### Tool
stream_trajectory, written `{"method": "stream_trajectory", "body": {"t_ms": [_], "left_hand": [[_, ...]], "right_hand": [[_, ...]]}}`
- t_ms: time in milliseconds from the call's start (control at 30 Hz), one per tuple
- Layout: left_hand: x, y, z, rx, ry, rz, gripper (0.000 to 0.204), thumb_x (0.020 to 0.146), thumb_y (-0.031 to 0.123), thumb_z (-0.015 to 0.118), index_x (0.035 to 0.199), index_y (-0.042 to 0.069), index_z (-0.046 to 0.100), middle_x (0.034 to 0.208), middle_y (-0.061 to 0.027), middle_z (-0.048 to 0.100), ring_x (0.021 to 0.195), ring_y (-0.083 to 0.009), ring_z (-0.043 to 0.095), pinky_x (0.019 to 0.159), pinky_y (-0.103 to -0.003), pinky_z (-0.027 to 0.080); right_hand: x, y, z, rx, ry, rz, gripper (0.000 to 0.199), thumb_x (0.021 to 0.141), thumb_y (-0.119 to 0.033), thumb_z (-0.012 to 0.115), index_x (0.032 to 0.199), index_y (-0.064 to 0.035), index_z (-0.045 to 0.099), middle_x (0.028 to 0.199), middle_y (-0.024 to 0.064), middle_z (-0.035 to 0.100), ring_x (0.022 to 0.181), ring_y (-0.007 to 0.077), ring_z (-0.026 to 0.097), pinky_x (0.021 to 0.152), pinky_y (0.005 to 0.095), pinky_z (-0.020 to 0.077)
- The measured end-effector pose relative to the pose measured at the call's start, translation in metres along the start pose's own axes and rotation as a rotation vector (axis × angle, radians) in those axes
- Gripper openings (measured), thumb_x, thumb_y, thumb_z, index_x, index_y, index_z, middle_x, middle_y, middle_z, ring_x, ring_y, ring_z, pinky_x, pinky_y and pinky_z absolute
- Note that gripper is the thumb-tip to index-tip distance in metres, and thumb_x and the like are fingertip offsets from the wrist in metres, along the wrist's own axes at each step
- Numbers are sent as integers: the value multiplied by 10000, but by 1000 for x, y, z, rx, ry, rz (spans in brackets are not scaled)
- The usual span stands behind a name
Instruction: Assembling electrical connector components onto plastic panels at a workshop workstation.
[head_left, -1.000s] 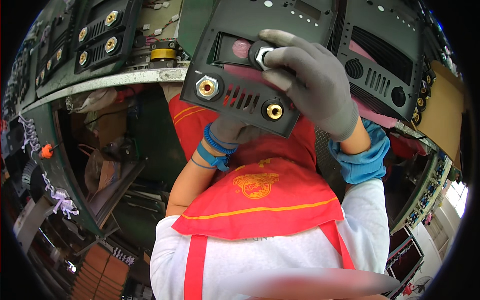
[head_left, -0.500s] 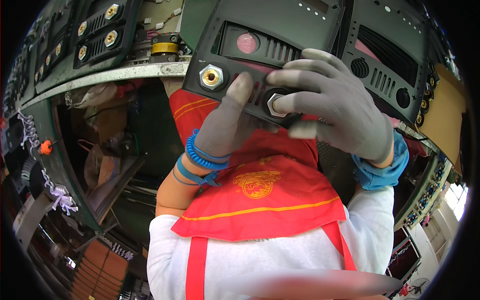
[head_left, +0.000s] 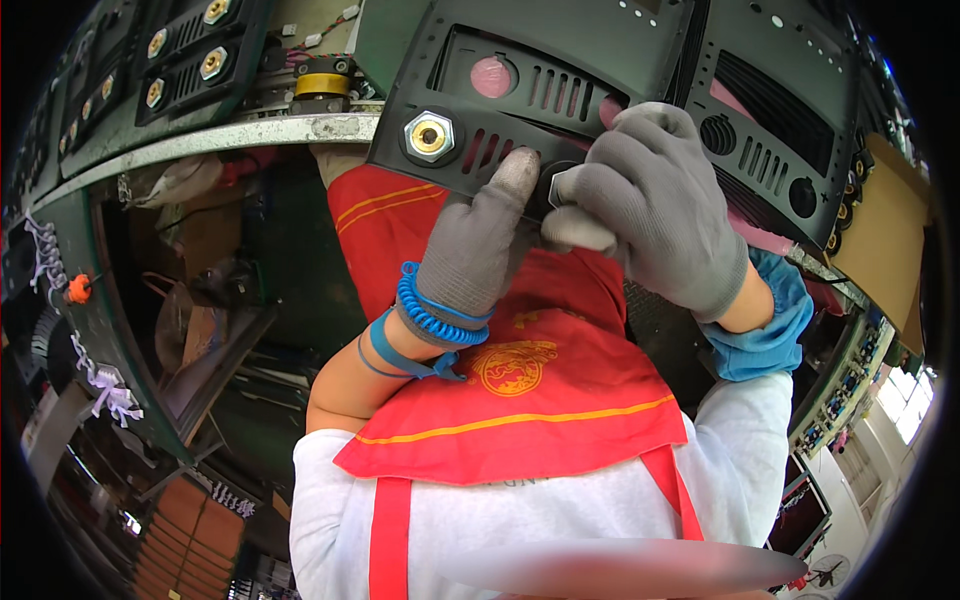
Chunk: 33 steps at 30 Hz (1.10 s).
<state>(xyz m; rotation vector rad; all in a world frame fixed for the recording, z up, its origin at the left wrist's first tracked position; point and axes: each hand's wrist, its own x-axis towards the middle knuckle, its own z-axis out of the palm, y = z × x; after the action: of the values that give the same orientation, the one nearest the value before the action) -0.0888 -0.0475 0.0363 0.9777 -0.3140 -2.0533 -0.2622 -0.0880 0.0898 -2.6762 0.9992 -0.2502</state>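
A dark grey panel (head_left: pixel 575 45) with vent slots and a rectangular opening lies at the table's near edge, partly overhanging it. My gloved left hand (head_left: pixel 468 250) grips its near edge, the thumb on top and the other fingers hidden underneath. At the panel's near left corner, a brass socket (head_left: pixel 429 137) sits inside a silver hex nut. Another silver hex nut (head_left: pixel 557 188) is at the near right corner, mostly covered by my gloved right hand (head_left: pixel 655 195). The right hand's fingers are curled and pinch around that nut.
A second dark panel (head_left: pixel 770 60) lies to the right, on what look like more stacked panels. Panels with brass sockets (head_left: pixel 195 75) rest at the far left. A yellow-banded part (head_left: pixel 322 84) stands on the table near its metal edge (head_left: pixel 240 132). Brown cardboard (head_left: pixel 885 240) is at right.
My right hand's fingers have gone from spread to curled around the near right nut. My left hand has shifted right along the panel's edge, its thumb now closer to that nut.
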Motion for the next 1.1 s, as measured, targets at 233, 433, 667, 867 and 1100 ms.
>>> {"method": "stream_trajectory", "body": {"t_ms": [233, 433, 667, 867, 1100], "left_hand": [[3, -3, -12, -52, -123, -14, 355, 1036, 217, 397, 1281, -22, 493, 1151, -118, 614, 1071, -176, 606, 912, -309, 509], [13, -32, -14, 423, 134, 315, 310, 1002, 277, 502, 1144, 13, 585, 969, -63, 641, 813, -149, 641, 652, -280, 532], [2, -6, 1, -91, 61, 26, 321, 995, 287, 511, 1169, 25, 573, 1010, -67, 647, 830, -165, 652, 626, -301, 538], [4, -8, 3, -138, 58, 49, 305, 997, 264, 500, 1174, 24, 563, 1025, -66, 641, 828, -164, 651, 627, -294, 532], [2, -2, -15, -82, 7, 5, 314, 1020, 271, 436, 1110, 9, 584, 923, -75, 636, 775, -176, 630, 664, -292, 535]], "right_hand": [[-7, 3, -1, -137, 99, -153, 331, 787, -354, 670, 993, -95, 653, 892, 43, 567, 897, 237, 566, 897, 415, 417], [-6, -3, -14, -180, 194, 23, 331, 812, -422, 632, 859, -96, 667, 809, 25, 569, 879, 249, 571, 914, 431, 394], [-13, 3, -9, 22, 165, -125, 575, 932, -519, 477, 578, -66, 500, 834, 55, 604, 903, 268, 592, 1050, 487, 339], [-11, 2, -13, 156, 176, -107, 255, 772, -290, 698, 758, -61, 587, 843, 62, 620, 868, 293, 616, 928, 474, 433], [-7, -8, 0, 214, 102, 21, 317, 742, -35, 664, 1050, -92, 616, 1125, 58, 617, 996, 270, 584, 860, 390, 452]]}}
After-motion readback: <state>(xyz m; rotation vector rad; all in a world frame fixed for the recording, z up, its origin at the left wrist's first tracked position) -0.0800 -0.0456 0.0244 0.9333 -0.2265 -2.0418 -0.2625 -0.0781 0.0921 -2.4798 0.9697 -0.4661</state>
